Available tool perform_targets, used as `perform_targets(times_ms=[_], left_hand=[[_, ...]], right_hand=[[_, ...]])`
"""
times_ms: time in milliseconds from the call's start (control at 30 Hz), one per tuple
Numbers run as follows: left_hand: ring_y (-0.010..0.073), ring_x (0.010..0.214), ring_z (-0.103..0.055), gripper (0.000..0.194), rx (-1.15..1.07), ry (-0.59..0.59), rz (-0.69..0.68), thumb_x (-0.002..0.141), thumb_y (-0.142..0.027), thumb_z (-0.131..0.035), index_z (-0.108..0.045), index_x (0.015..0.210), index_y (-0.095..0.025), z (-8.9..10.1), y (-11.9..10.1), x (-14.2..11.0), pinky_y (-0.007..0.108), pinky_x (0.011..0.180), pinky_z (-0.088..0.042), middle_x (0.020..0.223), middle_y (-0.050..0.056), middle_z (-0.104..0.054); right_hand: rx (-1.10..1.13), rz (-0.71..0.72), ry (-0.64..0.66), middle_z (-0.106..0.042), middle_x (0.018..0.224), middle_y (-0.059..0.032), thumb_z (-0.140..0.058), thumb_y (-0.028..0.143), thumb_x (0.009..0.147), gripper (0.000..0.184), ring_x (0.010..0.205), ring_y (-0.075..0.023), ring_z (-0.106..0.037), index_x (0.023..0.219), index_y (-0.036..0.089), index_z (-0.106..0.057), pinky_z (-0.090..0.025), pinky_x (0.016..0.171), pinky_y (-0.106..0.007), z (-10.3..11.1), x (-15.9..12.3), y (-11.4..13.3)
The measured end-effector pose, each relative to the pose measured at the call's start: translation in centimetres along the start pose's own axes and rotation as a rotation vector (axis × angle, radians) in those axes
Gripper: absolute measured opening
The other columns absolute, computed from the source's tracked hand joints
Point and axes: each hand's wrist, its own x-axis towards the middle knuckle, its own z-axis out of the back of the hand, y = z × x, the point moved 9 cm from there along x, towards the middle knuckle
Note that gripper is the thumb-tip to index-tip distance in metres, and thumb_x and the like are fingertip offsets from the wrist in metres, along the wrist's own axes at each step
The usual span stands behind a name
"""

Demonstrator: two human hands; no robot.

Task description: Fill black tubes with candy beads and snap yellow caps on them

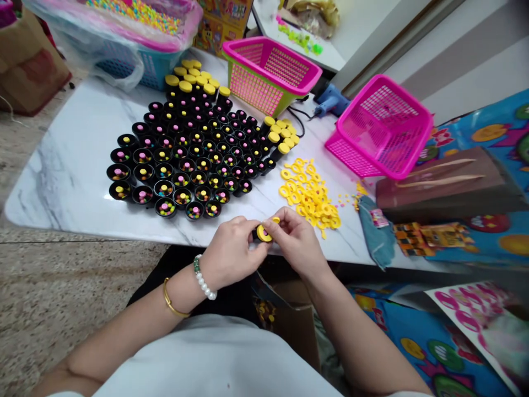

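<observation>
My left hand (231,245) is closed around a small black cup (255,236) at the table's front edge. On the cup's top is a yellow ring-shaped lid (260,234), with something pink at its middle. The fingers of my right hand (303,242) are closed on this lid, partly covering it. Beyond my left hand stand many open black cups (182,180), filled with coloured beads or candies, a pink or yellow peg upright in each. A loose pile of yellow ring-shaped lids (316,205) lies just beyond my right hand.
Yellow-topped black cups stand in two groups, at the back left (185,86) and right (283,148). Behind are a pink-and-green basket (268,91), a tilted pink basket (382,129), a blue glue gun (330,101) and a blue basket (155,69) of colourful beads. A blue cloth (374,234) hangs over the front edge.
</observation>
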Motion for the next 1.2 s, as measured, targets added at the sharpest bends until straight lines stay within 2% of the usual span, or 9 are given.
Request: perform_targets(times_ms=[133,367,467,567,633,833,1033,1100,1200], left_hand=[[0.0108,0.062,-0.050,0.022,-0.060,0.030,-0.020,0.087,-0.024,-0.062,-0.068,0.107,-0.019,0.4,-0.6,0.0,0.023,0.062,-0.041,0.068,-0.003,-0.050],[0.0128,0.072,-0.052,0.020,0.051,0.017,-0.055,0.093,-0.021,-0.052,-0.065,0.108,-0.019,-0.3,-0.4,-0.5,0.024,0.071,-0.046,0.077,-0.001,-0.047],[0.0140,0.077,-0.054,0.016,0.049,0.032,-0.075,0.092,-0.022,-0.056,-0.064,0.105,-0.019,-0.7,0.0,-0.6,0.027,0.075,-0.048,0.083,0.000,-0.050],[0.0151,0.079,-0.054,0.015,0.064,0.058,-0.061,0.089,-0.016,-0.057,-0.064,0.102,-0.016,-1.1,0.4,-0.6,0.028,0.076,-0.049,0.087,0.002,-0.052],[0.0157,0.078,-0.055,0.013,0.075,0.060,-0.033,0.088,-0.012,-0.056,-0.065,0.098,-0.014,-1.1,0.6,-0.5,0.028,0.076,-0.049,0.086,0.003,-0.053],[0.0167,0.077,-0.056,0.011,0.043,0.050,0.003,0.084,-0.011,-0.060,-0.067,0.091,-0.014,-0.9,0.8,-0.2,0.029,0.077,-0.049,0.078,0.002,-0.054],[0.0179,0.077,-0.058,0.012,0.100,0.042,-0.028,0.087,-0.014,-0.057,-0.067,0.094,-0.014,-0.9,0.5,-0.5,0.029,0.075,-0.050,0.084,0.005,-0.058],[0.0186,0.080,-0.059,0.012,0.134,0.046,-0.031,0.088,-0.016,-0.056,-0.066,0.096,-0.013,-0.9,0.4,-0.7,0.029,0.075,-0.050,0.086,0.006,-0.058],[0.0187,0.082,-0.060,0.015,0.180,0.078,-0.012,0.089,-0.016,-0.053,-0.064,0.100,-0.013,-1.3,0.3,-0.9,0.029,0.077,-0.050,0.090,0.007,-0.059]], right_hand=[[-0.036,0.051,-0.062,-0.058,0.057,0.0040,-0.074,0.051,0.074,0.038,0.049,-0.0101,-0.053,0.071,0.022,-0.049,-0.046,0.047,-0.022,0.3,-0.5,-0.1],[-0.060,0.052,-0.084,-0.061,0.067,0.0013,-0.071,0.052,0.077,0.035,0.056,-0.0112,-0.055,0.076,0.022,-0.053,-0.048,0.052,-0.023,0.4,-0.9,-0.2],[-0.059,0.003,0.031,-0.060,0.068,0.0012,-0.071,0.052,0.075,0.036,0.060,-0.0116,-0.056,0.079,0.021,-0.055,-0.049,0.055,-0.023,0.0,-0.6,-0.2],[-0.059,-0.061,0.197,-0.059,0.071,0.0022,-0.076,0.047,0.072,0.037,0.063,-0.0115,-0.057,0.085,0.020,-0.055,-0.049,0.059,-0.024,-0.9,-0.3,-0.3],[-0.082,-0.075,0.248,-0.056,0.070,0.0039,-0.076,0.045,0.072,0.037,0.062,-0.0106,-0.055,0.086,0.020,-0.053,-0.046,0.058,-0.023,-1.2,-0.2,-0.2],[-0.066,-0.112,0.298,-0.054,0.064,0.0062,-0.078,0.043,0.072,0.037,0.057,-0.0087,-0.051,0.086,0.019,-0.053,-0.041,0.053,-0.021,-1.6,-0.3,-0.7],[0.203,-0.154,0.259,-0.064,0.070,-0.0020,-0.072,0.055,0.075,0.040,0.059,-0.0103,-0.055,0.077,0.016,-0.065,-0.045,0.053,-0.022,0.3,0.9,-1.9],[0.174,-0.216,0.331,-0.062,0.063,0.0001,-0.077,0.052,0.069,0.039,0.052,-0.0081,-0.052,0.074,0.015,-0.064,-0.042,0.048,-0.020,0.1,1.5,-2.1],[-0.014,-0.292,0.541,-0.063,0.062,0.0024,-0.085,0.043,0.062,0.040,0.048,-0.0062,-0.052,0.076,0.015,-0.060,-0.042,0.045,-0.017,-1.3,1.8,-1.5]])
